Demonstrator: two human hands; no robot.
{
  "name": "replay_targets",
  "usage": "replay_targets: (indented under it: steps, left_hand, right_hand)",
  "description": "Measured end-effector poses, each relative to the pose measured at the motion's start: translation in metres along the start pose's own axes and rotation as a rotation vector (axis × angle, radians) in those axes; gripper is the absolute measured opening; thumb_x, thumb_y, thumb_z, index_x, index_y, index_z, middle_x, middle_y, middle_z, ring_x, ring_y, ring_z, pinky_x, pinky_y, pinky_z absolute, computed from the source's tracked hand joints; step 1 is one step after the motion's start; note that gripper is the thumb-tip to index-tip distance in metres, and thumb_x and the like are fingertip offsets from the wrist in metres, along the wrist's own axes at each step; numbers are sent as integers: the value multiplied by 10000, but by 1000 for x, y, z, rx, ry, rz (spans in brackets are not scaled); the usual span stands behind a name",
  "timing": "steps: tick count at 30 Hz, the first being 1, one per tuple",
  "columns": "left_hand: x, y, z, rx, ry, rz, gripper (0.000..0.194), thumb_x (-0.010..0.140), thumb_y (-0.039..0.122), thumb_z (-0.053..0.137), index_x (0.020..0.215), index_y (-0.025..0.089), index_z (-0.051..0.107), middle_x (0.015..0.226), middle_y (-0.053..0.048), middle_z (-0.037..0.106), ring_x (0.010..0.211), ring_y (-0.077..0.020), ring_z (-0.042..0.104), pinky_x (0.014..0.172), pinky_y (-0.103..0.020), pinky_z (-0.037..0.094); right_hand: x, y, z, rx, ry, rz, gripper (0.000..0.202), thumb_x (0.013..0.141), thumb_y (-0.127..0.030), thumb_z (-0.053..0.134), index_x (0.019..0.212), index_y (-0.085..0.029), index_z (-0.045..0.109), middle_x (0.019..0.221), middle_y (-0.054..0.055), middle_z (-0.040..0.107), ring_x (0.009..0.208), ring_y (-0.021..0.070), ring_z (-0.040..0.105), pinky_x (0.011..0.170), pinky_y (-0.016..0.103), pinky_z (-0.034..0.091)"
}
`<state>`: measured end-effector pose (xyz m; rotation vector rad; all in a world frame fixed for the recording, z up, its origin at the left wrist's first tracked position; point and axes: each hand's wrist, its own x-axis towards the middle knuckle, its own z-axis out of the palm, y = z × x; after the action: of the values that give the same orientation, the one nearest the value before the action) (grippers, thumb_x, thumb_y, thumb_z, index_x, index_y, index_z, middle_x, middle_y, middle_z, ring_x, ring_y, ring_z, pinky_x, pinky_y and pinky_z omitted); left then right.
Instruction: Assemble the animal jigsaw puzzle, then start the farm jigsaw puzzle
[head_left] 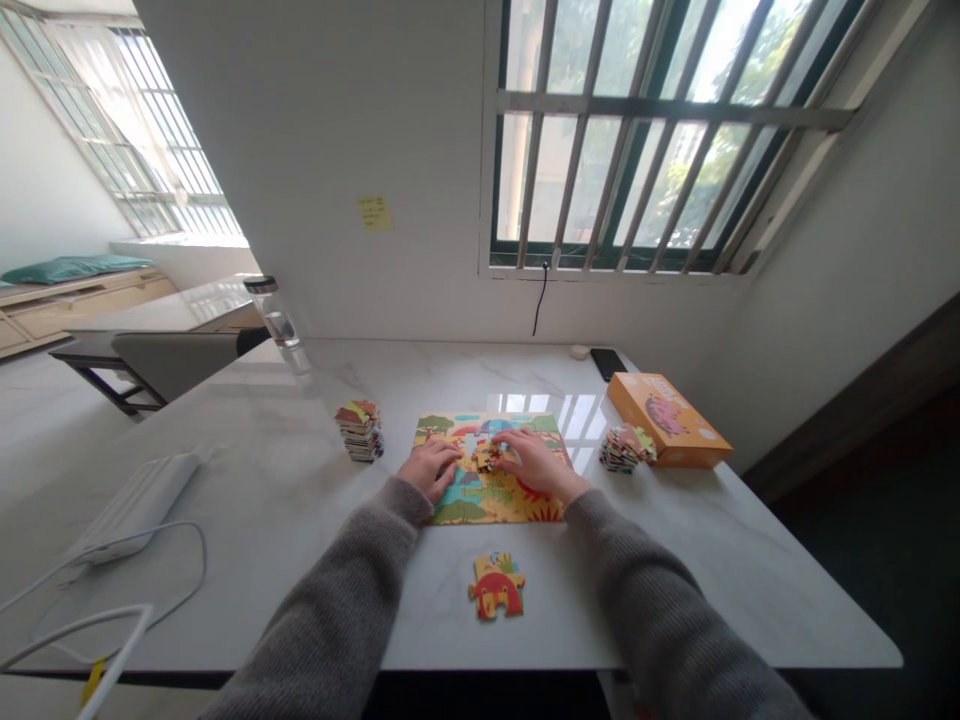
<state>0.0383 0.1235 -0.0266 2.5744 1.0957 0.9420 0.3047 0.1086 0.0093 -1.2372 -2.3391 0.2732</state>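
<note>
A colourful jigsaw puzzle point(491, 492) lies flat on the white table, with a gap showing near its middle. Over that middle, my right hand point(536, 463) has its thumb and fingers closed around a puzzle piece point(489, 459). My left hand point(433, 467) rests on the puzzle's left side, fingers stretched out, holding nothing. Nearer to me, a separate red and yellow puzzle piece point(498, 588) lies on the table. One stack of puzzle pieces point(361, 432) stands to the left of the puzzle, and a leaning stack of pieces point(624, 450) to the right.
Beside the right stack lies an orange box point(669, 420), with a black phone point(607, 364) and a small white round object point(579, 352) behind it. A clear bottle point(276, 315) stands at the back left. A long white device point(139, 508) and cables occupy the left side.
</note>
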Motion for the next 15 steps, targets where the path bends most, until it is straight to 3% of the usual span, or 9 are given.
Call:
replay_targets:
  steps: [6, 15]
  left_hand:
    - [-1, -9, 10, 28, -18, -27, 276, 843, 203, 555, 1074, 204, 706, 1116, -101, 710, 1105, -283, 613, 1027, -490, 461]
    - [0, -3, 15, 144, -58, -92, 414, 841, 255, 604, 1254, 224, 621, 1280, -91, 636, 1173, -316, 524, 1026, -511, 421]
  right_hand:
    - [17, -4, 17, 1, 53, 27, 352, 920, -289, 645, 1269, -239, 627, 1284, 66, 653, 1180, 252, 542, 1042, 423, 427]
    - [19, -2, 33, -68, 65, 42, 279, 945, -347, 607, 1212, -292, 670, 1285, 47, 652, 1175, 265, 523, 1026, 441, 424]
